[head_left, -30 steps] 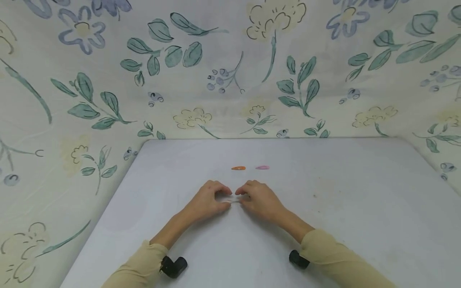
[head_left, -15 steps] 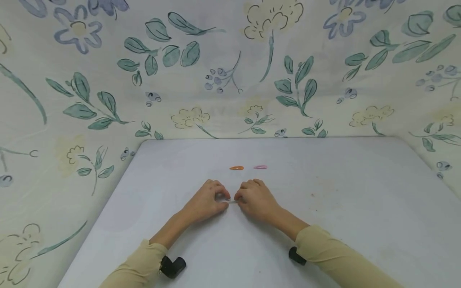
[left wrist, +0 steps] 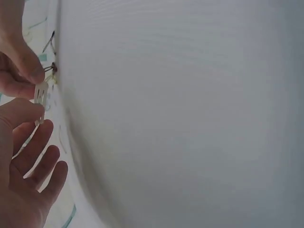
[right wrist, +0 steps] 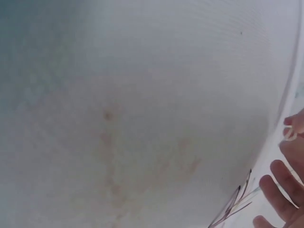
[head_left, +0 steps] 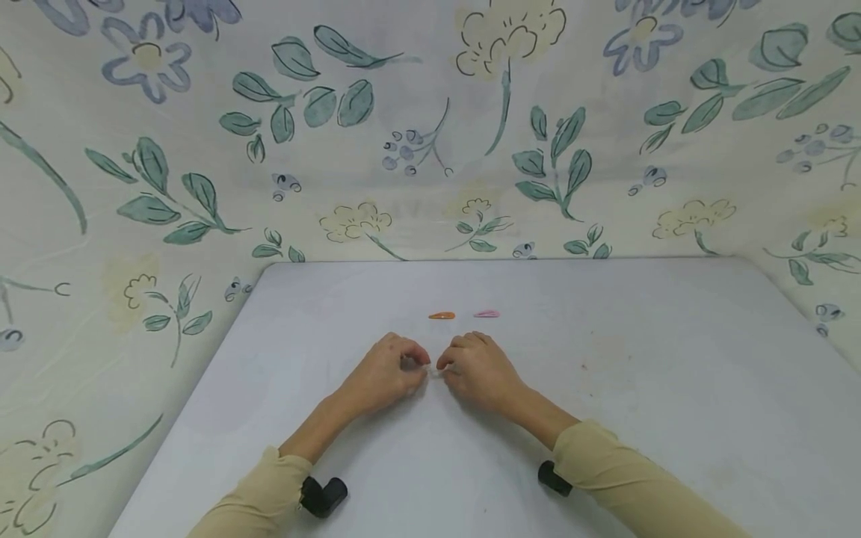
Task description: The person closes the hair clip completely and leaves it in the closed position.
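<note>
A small white snap hair clip (left wrist: 41, 96) spans the gap between the two hands, its slotted face showing in the left wrist view. My left hand (head_left: 386, 373) pinches one end between thumb and index finger, the other fingers spread loosely. At the opposite end, the thumb and fingers of my right hand (head_left: 483, 371) pinch the clip. In the head view just a pale sliver of it shows between the fingertips. Beyond the hands, an orange snap hair clip (head_left: 442, 315) and a pink snap hair clip (head_left: 487, 314) lie side by side.
The white tabletop (head_left: 673, 373) carries a few small brownish specks right of the hands. Floral cloth (head_left: 430, 149) rises behind the table's far edge and along the sides. A black wrist camera (head_left: 324, 497) sits below the left sleeve, another black one (head_left: 554, 478) by the right.
My right fingertips have come down and closed on the white hair clip. The clip has turned from a thin edge-on line to a paler, broader patch. The head view has shifted slightly.
</note>
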`<state>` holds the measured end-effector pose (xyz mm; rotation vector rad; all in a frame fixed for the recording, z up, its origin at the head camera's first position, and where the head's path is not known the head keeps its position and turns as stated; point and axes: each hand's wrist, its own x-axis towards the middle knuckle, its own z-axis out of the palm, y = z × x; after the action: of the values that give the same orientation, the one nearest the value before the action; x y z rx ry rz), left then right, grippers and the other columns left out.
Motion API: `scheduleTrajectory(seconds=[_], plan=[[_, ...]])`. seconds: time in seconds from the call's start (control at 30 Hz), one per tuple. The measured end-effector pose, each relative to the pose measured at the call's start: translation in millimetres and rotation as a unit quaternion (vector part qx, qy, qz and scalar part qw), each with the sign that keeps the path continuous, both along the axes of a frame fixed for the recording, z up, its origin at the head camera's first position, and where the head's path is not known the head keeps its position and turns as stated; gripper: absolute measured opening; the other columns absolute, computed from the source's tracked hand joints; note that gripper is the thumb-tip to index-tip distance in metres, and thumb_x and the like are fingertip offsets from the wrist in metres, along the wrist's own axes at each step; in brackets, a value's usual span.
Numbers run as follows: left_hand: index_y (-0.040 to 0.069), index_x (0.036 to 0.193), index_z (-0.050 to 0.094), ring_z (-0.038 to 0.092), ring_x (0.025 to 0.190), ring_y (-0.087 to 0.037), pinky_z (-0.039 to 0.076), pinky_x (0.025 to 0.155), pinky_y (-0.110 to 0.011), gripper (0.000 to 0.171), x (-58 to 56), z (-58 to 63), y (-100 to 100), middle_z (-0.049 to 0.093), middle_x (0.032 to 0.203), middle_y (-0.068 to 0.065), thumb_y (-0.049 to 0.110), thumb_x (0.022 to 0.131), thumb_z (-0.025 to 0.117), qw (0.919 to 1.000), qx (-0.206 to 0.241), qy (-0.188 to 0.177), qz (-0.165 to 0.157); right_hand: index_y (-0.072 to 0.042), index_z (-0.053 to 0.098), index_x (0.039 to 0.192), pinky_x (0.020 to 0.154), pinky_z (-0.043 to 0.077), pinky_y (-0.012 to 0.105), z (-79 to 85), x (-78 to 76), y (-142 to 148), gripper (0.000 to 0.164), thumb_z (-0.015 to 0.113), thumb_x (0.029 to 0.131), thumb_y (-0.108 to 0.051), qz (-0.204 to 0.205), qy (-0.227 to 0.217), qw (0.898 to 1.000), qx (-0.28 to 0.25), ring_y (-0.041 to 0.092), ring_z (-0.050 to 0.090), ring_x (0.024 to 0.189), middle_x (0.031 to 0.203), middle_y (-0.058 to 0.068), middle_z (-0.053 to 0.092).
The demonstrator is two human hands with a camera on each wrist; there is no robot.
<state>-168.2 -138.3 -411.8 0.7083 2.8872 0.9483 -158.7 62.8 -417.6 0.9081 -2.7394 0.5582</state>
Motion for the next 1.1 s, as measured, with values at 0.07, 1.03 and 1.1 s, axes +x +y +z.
scheduleTrajectory(seconds=[0.07, 1.03, 1.1], plan=[[0.015, 0.092, 0.072, 0.054, 0.091, -0.016, 0.046, 0.077, -0.033, 0.008, -2.4, 3.7, 2, 0.064, 0.09, 0.005, 0.011, 0.085, 0.071, 1.0, 0.003, -0.003, 0.002, -0.014, 0.077, 0.093, 0.102, 0.045, 0.044, 0.8, -1.3, 1, 0.013, 0.074, 0.083, -0.006, -0.002, 0.001, 1.0, -0.005, 0.019, 0.064, 0.091, 0.09, -0.001, 0.07], [0.007, 0.099, 0.07, 0.058, 0.09, -0.021, 0.054, 0.081, -0.04, 0.01, -24.8, 23.0, 56, 0.068, 0.093, -0.003, 0.007, 0.089, 0.07, 0.9799, 0.176, 0.093, 0.007, -0.007, 0.072, 0.105, 0.085, 0.055, 0.04, 18.1, -17.1, 38, 0.016, 0.066, 0.095, -0.017, -0.117, -0.109, 0.931, -0.329, 0.02, 0.064, 0.092, 0.098, 0.005, 0.073], [0.007, 0.098, 0.07, 0.058, 0.089, -0.022, 0.054, 0.08, -0.041, 0.009, -26.6, 21.9, 60, 0.068, 0.093, -0.003, 0.007, 0.089, 0.07, 0.9784, 0.18, 0.101, 0.004, -0.007, 0.073, 0.105, 0.084, 0.055, 0.039, 17.8, -18.1, 39, 0.016, 0.066, 0.095, -0.017, -0.124, -0.117, 0.923, -0.345, 0.02, 0.063, 0.091, 0.097, 0.005, 0.072]])
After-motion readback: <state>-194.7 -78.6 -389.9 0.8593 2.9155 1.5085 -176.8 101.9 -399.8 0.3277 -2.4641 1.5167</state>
